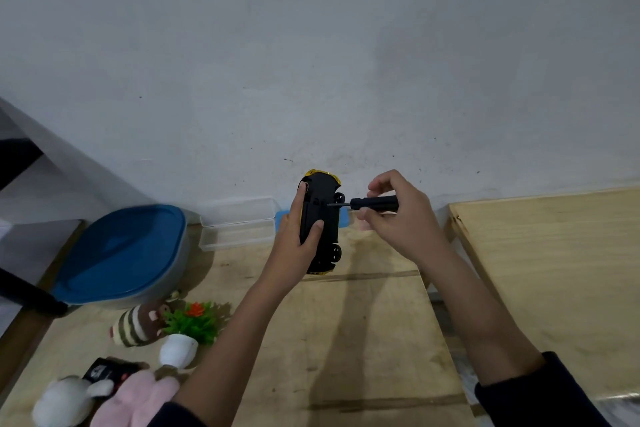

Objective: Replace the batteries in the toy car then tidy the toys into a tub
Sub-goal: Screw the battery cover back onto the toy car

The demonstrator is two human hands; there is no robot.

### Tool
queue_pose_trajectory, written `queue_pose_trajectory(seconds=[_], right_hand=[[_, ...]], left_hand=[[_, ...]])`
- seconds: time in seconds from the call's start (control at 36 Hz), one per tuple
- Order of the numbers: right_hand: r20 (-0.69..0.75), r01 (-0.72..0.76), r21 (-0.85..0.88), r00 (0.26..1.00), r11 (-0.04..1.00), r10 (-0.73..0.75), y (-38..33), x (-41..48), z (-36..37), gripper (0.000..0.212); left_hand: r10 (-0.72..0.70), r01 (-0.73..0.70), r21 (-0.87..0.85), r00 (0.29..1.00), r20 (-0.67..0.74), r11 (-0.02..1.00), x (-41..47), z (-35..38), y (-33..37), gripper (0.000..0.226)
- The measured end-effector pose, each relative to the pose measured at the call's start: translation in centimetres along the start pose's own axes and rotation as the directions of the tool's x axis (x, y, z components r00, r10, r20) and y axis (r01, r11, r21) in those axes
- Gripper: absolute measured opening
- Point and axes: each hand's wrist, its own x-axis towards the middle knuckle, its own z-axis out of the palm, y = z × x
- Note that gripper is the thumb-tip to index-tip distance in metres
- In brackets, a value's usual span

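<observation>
Car (320, 222) upended, black underside showing, yellow edges.

Left sleeve (175, 417): dark navy, cuff high up the forearm.
Right sleeve (540, 392): same dark navy, cuff high up the forearm.
Left hand (295, 240): bare.
Right hand (403, 220): bare.

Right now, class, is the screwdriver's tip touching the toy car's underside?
Touching. The head view shows the tip of the screwdriver ending against the black underside of the toy car, no gap.
</observation>
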Motion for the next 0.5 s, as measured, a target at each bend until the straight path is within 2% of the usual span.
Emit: queue_pose_trajectory(seconds=[0.08,0.19,0.25,0.33,0.5], right_hand=[[-0.029,-0.018,0.026,0.999,1.000,0.019,-0.2,-0.2,0.1,0.016],[-0.013,-0.073,0.156,0.997,0.985,0.076,-0.4,-0.4,-0.2,0.023],[0.030,-0.060,0.121,0.998,0.991,0.057,-0.3,-0.2,-0.5,0.019],[0.044,0.016,-0.063,0.999,0.998,-0.013,-0.1,-0.1,-0.9,0.018],[0.002,0.068,-0.042,0.998,0.997,-0.068,0.3,-0.6,-1.2,0.008]], left_hand=[[0.008,-0.008,-0.010,1.000,0.002,1.000,0.0,0.0,0.1,0.064],[0.006,-0.005,-0.003,1.000,0.013,1.000,0.0,0.2,0.0,0.063],[-0.005,0.005,-0.014,1.000,0.014,1.000,0.0,0.2,-0.1,0.063],[-0.012,0.014,-0.033,0.999,0.037,0.999,-0.2,0.4,0.1,0.063],[-0.001,0.001,-0.018,0.999,0.038,1.000,-0.1,1.0,0.4,0.064]])
